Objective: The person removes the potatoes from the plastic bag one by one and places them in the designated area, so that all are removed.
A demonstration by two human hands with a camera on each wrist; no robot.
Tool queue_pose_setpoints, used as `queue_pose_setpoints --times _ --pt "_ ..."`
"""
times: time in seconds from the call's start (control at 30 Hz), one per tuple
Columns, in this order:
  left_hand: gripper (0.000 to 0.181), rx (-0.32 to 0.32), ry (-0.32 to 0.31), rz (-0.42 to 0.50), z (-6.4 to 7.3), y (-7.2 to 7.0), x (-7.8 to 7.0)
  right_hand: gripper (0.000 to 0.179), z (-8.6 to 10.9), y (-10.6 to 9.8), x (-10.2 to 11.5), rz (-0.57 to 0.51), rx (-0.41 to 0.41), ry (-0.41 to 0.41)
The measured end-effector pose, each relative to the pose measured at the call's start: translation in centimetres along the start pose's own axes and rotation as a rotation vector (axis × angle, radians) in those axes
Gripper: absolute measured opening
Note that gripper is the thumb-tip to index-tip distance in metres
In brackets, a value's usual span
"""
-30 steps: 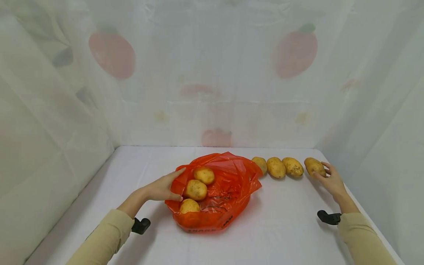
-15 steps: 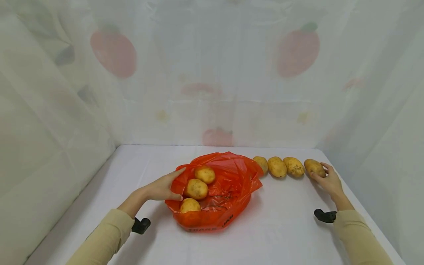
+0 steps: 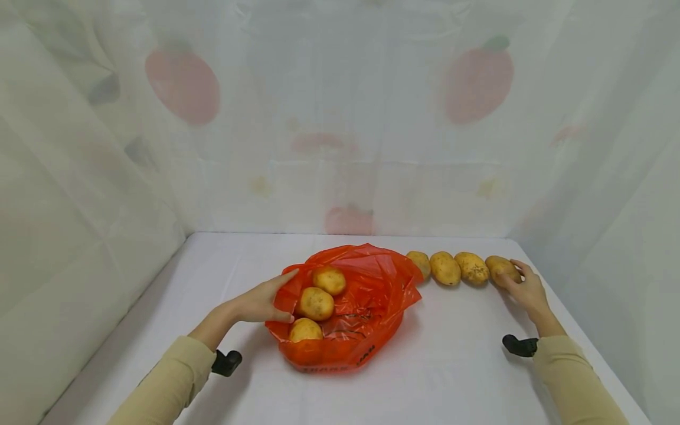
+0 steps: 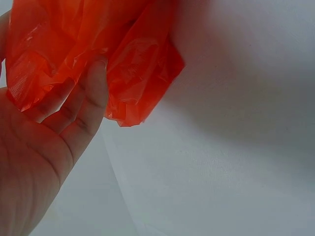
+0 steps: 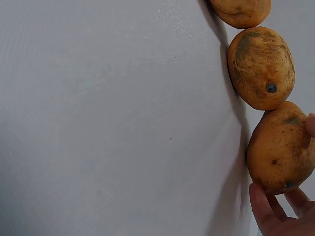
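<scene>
My left hand [image 3: 264,300] holds the left rim of a red plastic bag [image 3: 366,348], thumb and fingers spread along it. In the left wrist view the fingers [image 4: 93,96] lie against the red film. Inside the bag's wide mouth are three potatoes [image 3: 317,304] along the left side. At the far right my right hand [image 3: 528,293] grips a potato [image 3: 501,270] between thumb and fingers. That potato [image 5: 276,150] rests on the table, touching its neighbour [image 5: 262,69] in the right wrist view.
Right of the bag, more potatoes [image 3: 445,269] lie in a row along the back of the white table [image 3: 451,366]. The leftmost potato [image 3: 418,264] is partly behind the bag. Pale sheets [image 3: 419,195] with printed fruit enclose the back and sides.
My right hand has shifted slightly left with its potato, closing the gap to the neighbouring potato. My left hand and the bag have stayed nearly still.
</scene>
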State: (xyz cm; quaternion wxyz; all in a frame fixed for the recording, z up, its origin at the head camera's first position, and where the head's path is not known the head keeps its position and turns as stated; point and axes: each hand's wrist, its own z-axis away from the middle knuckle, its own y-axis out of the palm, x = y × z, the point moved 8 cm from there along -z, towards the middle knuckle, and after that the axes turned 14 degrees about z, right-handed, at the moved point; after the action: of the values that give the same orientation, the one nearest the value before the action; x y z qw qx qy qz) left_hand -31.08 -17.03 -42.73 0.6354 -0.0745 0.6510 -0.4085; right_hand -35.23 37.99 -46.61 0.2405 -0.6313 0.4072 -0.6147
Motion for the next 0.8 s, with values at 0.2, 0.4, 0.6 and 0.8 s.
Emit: queue_pose_setpoints --times 0.2,0.4,0.6,0.8 --pt "0.095 0.005 0.015 0.005 0.04 0.03 -0.01 0.068 0.1 -0.02 0.07 0.009 0.013 0.026" --pt "0.095 0.004 0.019 0.005 0.06 0.01 0.02 0.07 -0.2 -0.01 -0.27 0.015 -0.045 0.016" --pt "0.095 0.001 0.014 -0.001 0.04 -0.02 0.07 0.071 -0.52 0.28 -0.19 0.045 -0.058 0.0" --pt "0.095 0.009 0.024 0.021 0.05 0.03 -0.05 0.074 -0.56 0.63 -0.17 0.054 -0.016 0.018"
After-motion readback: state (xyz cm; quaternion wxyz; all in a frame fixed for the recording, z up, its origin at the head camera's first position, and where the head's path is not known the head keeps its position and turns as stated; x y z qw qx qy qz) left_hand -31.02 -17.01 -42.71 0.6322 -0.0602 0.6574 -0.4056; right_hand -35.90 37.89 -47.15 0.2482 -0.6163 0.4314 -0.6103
